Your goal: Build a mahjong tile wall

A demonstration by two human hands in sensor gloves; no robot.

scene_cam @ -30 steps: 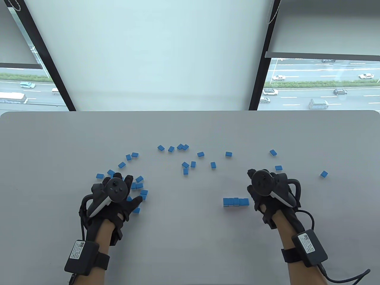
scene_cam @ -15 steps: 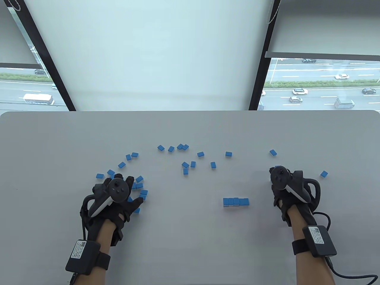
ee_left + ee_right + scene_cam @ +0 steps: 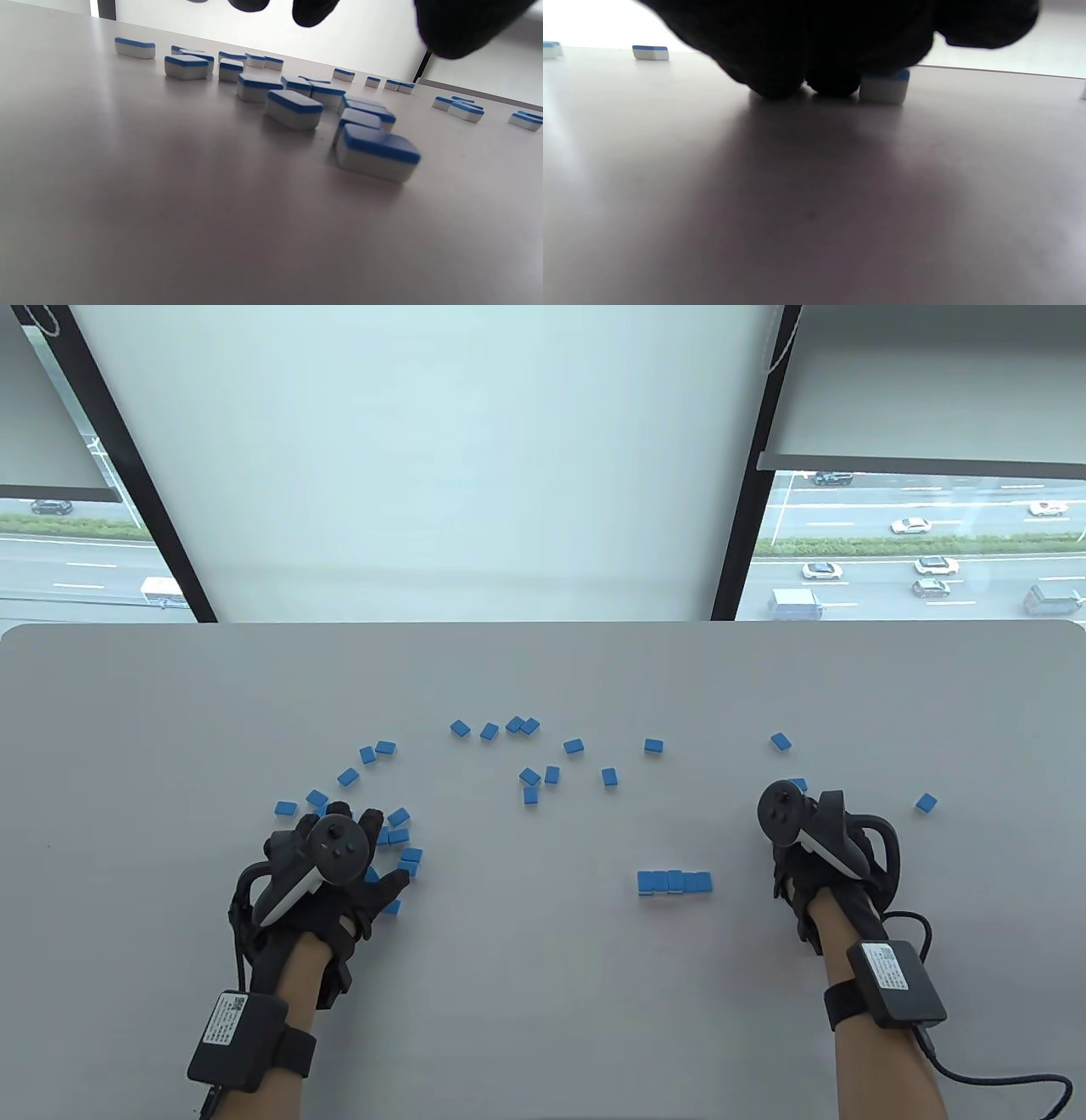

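Note:
A short row of blue-backed mahjong tiles (image 3: 674, 882) lies side by side on the grey table (image 3: 543, 1001). Loose tiles are scattered across the middle, with a dense cluster (image 3: 400, 838) on the left. My left hand (image 3: 344, 848) hovers over that cluster, and in the left wrist view its fingertips (image 3: 314, 10) hang clear above the tiles (image 3: 377, 150). My right hand (image 3: 797, 823) is right of the row, over a single tile (image 3: 797, 785). In the right wrist view its fingers (image 3: 780, 82) reach down to the table against that tile (image 3: 884, 89), with the thumb lifted off it.
More single tiles lie at the far right (image 3: 926, 803) and behind the right hand (image 3: 780, 741). The table's far edge (image 3: 543, 626) meets a window wall. Cables trail from both wrist boxes near the front edge.
My right hand has moved right, away from the end of the tile row, and come down on the single tile. The left hand has barely moved.

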